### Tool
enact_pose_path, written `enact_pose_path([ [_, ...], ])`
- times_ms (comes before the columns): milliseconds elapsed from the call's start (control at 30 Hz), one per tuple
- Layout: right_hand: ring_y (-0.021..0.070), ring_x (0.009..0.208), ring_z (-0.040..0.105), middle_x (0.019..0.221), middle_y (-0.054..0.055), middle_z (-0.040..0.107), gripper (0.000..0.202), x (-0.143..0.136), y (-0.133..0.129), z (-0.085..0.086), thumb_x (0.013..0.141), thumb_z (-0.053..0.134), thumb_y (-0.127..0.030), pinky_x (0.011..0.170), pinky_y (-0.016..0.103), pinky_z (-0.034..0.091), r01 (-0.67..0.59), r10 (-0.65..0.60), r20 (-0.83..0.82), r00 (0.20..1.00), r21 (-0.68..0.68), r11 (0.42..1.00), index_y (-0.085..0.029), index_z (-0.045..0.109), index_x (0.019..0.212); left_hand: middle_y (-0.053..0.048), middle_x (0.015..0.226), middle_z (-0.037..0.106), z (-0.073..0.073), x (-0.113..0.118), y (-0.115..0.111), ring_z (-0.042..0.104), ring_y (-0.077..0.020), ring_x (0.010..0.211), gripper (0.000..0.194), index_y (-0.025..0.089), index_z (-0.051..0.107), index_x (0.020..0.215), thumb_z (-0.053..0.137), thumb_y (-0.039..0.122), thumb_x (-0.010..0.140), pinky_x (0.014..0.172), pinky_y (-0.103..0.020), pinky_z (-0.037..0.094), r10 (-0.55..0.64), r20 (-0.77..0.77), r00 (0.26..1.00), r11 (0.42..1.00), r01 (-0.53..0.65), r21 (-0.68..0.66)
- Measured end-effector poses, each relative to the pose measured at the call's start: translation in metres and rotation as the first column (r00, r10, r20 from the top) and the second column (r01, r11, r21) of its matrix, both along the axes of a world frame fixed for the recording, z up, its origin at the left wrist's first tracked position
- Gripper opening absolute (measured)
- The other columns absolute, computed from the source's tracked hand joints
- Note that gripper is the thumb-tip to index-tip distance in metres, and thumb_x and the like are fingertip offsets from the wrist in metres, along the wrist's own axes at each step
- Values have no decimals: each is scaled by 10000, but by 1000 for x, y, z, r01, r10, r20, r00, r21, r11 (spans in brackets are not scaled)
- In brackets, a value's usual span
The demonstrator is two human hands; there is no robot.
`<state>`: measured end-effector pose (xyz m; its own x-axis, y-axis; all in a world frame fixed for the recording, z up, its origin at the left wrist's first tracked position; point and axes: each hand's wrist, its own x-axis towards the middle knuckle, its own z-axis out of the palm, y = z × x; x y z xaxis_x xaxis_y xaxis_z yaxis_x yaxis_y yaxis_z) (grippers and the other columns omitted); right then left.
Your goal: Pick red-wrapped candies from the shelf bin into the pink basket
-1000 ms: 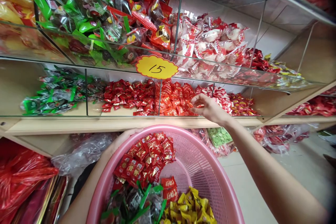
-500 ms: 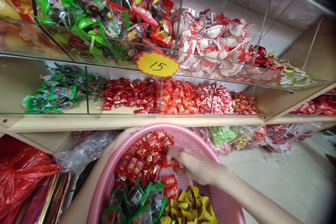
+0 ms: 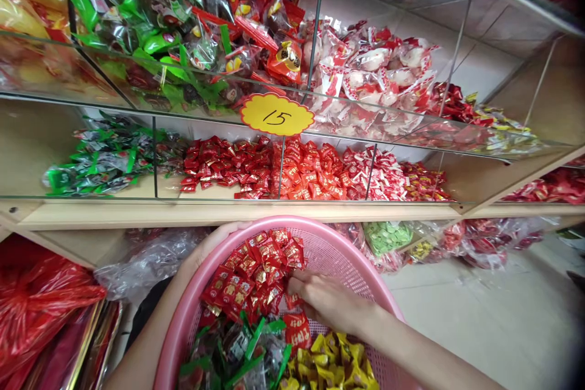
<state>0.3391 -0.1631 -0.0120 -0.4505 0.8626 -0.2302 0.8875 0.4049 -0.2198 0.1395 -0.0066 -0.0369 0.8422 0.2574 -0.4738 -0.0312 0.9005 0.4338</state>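
Observation:
A pink plastic basket (image 3: pixel 361 268) with mesh sides is in front of me, below the shelf. My left hand (image 3: pixel 214 245) is closed on its far-left rim, the fingers largely hidden behind it. Inside, my right hand (image 3: pixel 315 295) has its fingers curled on a red candy packet (image 3: pixel 293 300), only partly visible under them. Another red packet with pale lettering (image 3: pixel 298 330) lies just below. Dark red and gold packets (image 3: pixel 267 251) fill the far left of the basket. Green-edged clear packets (image 3: pixel 237 347) and yellow packets (image 3: pixel 331 362) lie nearer me.
Glass-fronted shelves hold sorted wrapped sweets, including red packets (image 3: pixel 311 170), behind the basket. A yellow price tag reading 15 (image 3: pixel 278 114) hangs on the glass. A red plastic bag (image 3: pixel 41 292) is at left; bagged sweets (image 3: pixel 388 236) lie under the shelf on the tiled floor.
My right hand has moved slightly left and down in the basket, and the red packets under it have shifted, now overlapping. My left hand stays on the rim.

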Motion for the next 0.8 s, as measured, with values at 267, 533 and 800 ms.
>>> enact_pose_path([
  [267, 116, 731, 529, 819, 30, 588, 199, 11, 26, 59, 803, 382, -115, 643, 244, 379, 178, -110, -274, 956, 235, 956, -169, 560, 873, -115, 825, 709, 0, -1, -1, 662, -274, 785, 365, 66, 602, 1050, 537, 306, 782, 817, -382, 465, 7, -16, 1000, 1000, -7, 1],
  [533, 177, 715, 570, 787, 80, 624, 237, 51, 97, 77, 801, 475, -373, 589, 264, 365, 613, -679, -89, 729, 527, 589, -173, 603, 788, -104, 843, 708, 0, 1, 1, 659, -268, 807, 329, 87, 607, 1038, 548, 260, 763, 750, -337, 494, 52, -63, 997, 998, -49, 44],
  [800, 279, 831, 613, 856, 184, 642, 410, 46, 121, 73, 749, 530, -461, 610, 305, 420, 675, -804, 111, 585, 482, 558, -113, 634, 940, -100, 826, 709, 2, 0, 0, 658, -269, 801, 305, 110, 620, 1012, 553, 268, 760, 721, -345, 502, 82, -72, 994, 994, -76, 84],
])
